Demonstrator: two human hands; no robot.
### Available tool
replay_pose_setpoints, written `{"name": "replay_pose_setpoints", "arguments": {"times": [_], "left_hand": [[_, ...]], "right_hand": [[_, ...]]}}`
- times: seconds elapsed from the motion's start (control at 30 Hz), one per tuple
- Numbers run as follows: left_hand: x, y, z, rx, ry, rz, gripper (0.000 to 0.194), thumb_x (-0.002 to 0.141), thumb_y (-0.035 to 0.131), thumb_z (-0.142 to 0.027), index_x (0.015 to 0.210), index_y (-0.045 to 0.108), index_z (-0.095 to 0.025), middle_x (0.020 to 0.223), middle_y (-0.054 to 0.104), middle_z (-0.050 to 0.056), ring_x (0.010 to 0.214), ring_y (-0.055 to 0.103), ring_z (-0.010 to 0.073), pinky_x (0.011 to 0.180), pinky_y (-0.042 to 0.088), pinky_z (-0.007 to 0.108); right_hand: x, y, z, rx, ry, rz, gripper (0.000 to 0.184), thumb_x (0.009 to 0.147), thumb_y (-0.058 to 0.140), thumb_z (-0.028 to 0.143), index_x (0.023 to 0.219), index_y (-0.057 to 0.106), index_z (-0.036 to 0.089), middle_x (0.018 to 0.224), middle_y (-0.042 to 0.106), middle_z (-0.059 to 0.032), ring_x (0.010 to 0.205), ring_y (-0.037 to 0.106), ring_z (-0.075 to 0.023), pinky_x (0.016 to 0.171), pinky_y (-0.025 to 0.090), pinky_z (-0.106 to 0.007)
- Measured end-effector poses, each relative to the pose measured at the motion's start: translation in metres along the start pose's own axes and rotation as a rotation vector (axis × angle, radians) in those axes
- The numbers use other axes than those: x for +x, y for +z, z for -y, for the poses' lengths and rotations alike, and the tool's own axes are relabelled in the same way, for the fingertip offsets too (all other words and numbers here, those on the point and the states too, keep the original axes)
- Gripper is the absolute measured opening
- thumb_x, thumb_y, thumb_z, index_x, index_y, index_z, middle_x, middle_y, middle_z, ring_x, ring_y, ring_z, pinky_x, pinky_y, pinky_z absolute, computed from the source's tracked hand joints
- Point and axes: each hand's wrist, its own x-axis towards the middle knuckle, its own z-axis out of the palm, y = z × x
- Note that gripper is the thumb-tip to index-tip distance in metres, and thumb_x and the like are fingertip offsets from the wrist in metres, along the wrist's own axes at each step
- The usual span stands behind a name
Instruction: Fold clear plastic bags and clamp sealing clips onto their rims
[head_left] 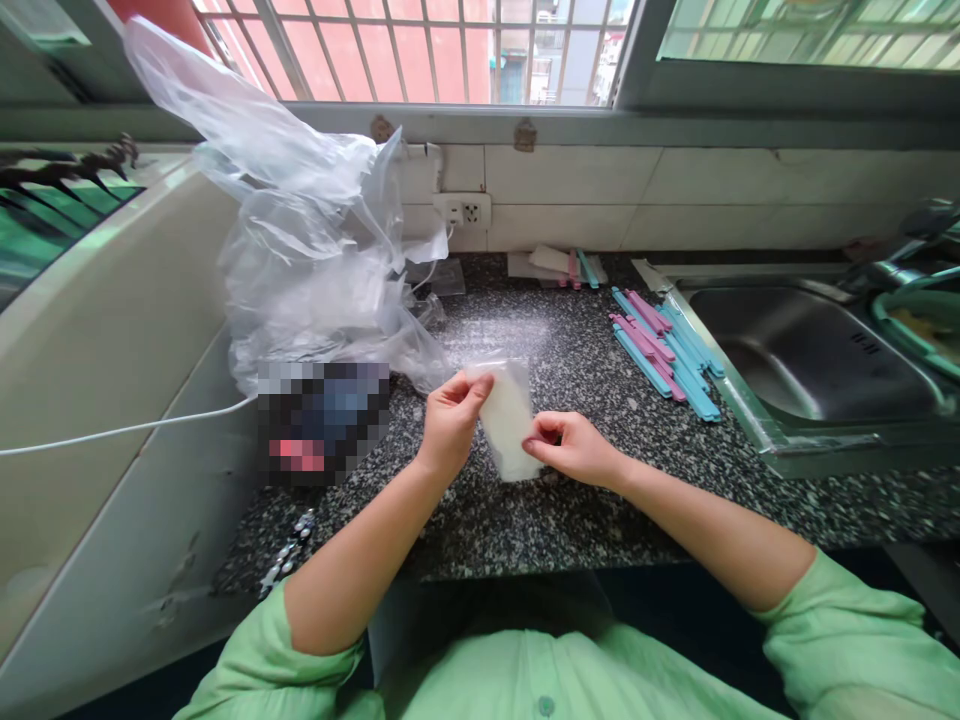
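Note:
A small clear plastic bag (511, 425) with a flat, pale cream piece inside is held over the counter, slightly tilted. My left hand (452, 422) pinches its upper left corner between thumb and fingers. On the bag's right edge, lower down, my right hand (576, 449) closes thumb and fingertips. What exactly the pale piece is, I cannot tell. Right of my hands lies a loose pile of pink and blue plastic strips (664, 350) that look like bag sealing clips.
A large crumpled clear plastic bag (300, 260) stands at the left back, with a blurred-out dark object (330, 420) before it. A white cable (127, 432) crosses the left side. Flat pale packets (550, 260) lie by the wall. The steel sink (810, 350) is at the right.

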Motion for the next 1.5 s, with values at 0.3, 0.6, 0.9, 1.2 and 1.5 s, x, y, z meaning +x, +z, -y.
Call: {"name": "replay_pose_setpoints", "arguments": {"times": [0.3,0.6,0.9,1.2,1.5], "left_hand": [[-0.001,0.001,0.000,0.320,-0.011,0.111,0.038,0.068,0.060,-0.054,0.072,0.053,-0.016,0.059,0.048,-0.004,0.053,0.044,0.0087,0.050,0.035,0.021],[-0.009,0.008,0.005,0.395,-0.009,0.158,0.043,0.067,0.060,-0.053,0.048,0.046,-0.017,0.044,0.042,-0.004,0.046,0.040,0.0093,0.047,0.031,0.023],[0.001,-0.003,-0.004,0.032,-0.074,0.155,0.025,0.058,0.073,-0.035,0.067,0.067,-0.012,0.062,0.065,0.002,0.058,0.054,0.0116,0.056,0.042,0.022],[0.004,-0.005,0.002,-0.136,-0.044,0.007,0.026,0.057,0.076,-0.037,0.071,0.070,-0.015,0.068,0.068,0.001,0.062,0.058,0.0117,0.061,0.047,0.022],[-0.001,0.001,0.010,-0.189,-0.029,-0.045,0.028,0.061,0.073,-0.039,0.077,0.069,-0.017,0.075,0.068,0.000,0.066,0.058,0.0104,0.064,0.046,0.020]], "right_hand": [[-0.003,-0.016,0.004,-1.162,-0.370,-0.530,0.021,0.083,0.050,0.021,0.063,0.055,0.017,0.061,0.056,-0.0039,0.061,0.044,-0.0147,0.059,0.026,-0.030],[-0.007,0.011,0.004,-1.334,-0.470,-0.494,0.023,0.085,0.047,0.017,0.063,0.053,0.018,0.058,0.052,-0.0031,0.061,0.041,-0.0160,0.061,0.023,-0.031],[0.004,-0.014,-0.007,-0.542,-0.276,-0.382,0.027,0.081,0.053,0.038,0.091,0.060,0.014,0.074,0.057,-0.0048,0.070,0.051,-0.0164,0.066,0.039,-0.028],[0.003,-0.003,-0.006,-0.173,-0.058,-0.057,0.015,0.074,0.057,0.021,0.060,0.057,0.016,0.057,0.050,0.0022,0.055,0.045,-0.0089,0.052,0.034,-0.022],[0.000,0.004,-0.006,-0.145,-0.044,-0.073,0.016,0.075,0.058,0.025,0.062,0.061,0.016,0.057,0.055,0.0012,0.052,0.046,-0.0089,0.050,0.035,-0.022]]}}
